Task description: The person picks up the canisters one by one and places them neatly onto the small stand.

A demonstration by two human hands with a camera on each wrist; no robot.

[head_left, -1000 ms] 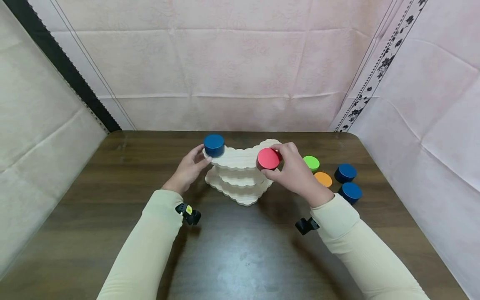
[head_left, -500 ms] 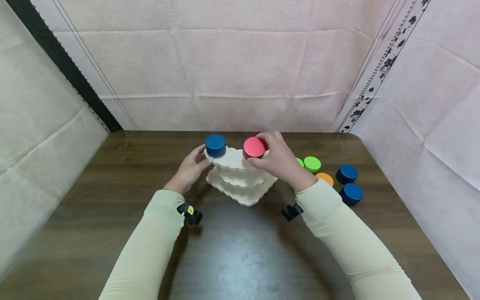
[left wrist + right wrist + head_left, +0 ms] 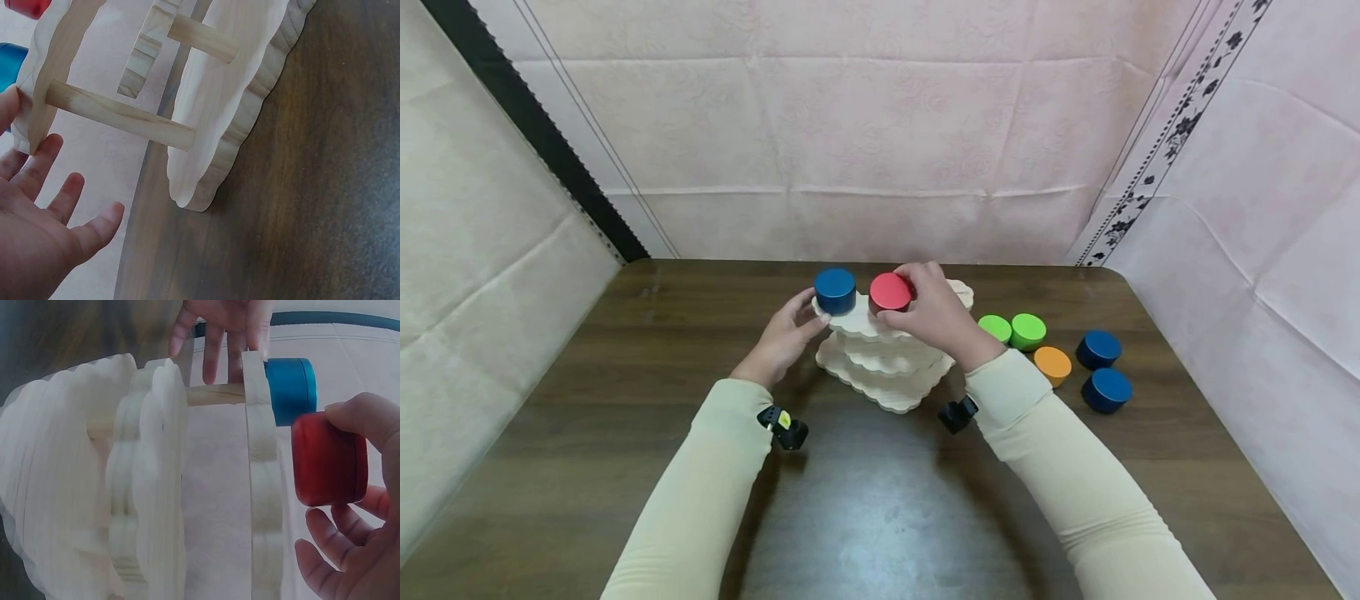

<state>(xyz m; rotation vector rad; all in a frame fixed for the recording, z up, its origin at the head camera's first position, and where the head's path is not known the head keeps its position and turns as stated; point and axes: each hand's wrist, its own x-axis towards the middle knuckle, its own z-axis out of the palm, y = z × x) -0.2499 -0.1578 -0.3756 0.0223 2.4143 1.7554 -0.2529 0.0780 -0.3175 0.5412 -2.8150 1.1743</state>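
A pale wooden stand with three scalloped tiers (image 3: 891, 390) stands on the table, its tiers joined by round posts (image 3: 119, 115). My left hand (image 3: 781, 342) pinches the left end of the top tier (image 3: 37, 94) between thumb and fingers, the other fingers spread below. On that end sits a round blue tin (image 3: 835, 292). My right hand (image 3: 936, 315) grips a round red tin (image 3: 328, 459) by its sides. The red tin is held just above the top tier, right beside the blue one, with a narrow gap under it in the right wrist view.
Right of the stand, two green tins (image 3: 1028, 331), an orange tin (image 3: 1052, 365) and two more blue tins (image 3: 1107, 390) stand on the dark wooden table (image 3: 880, 517). Pale cloth walls (image 3: 880, 125) close off the back and both sides.
My right hand has carried the red tin leftward along the top tier, up to the blue tin. The left hand has kept its hold on the tier's end.
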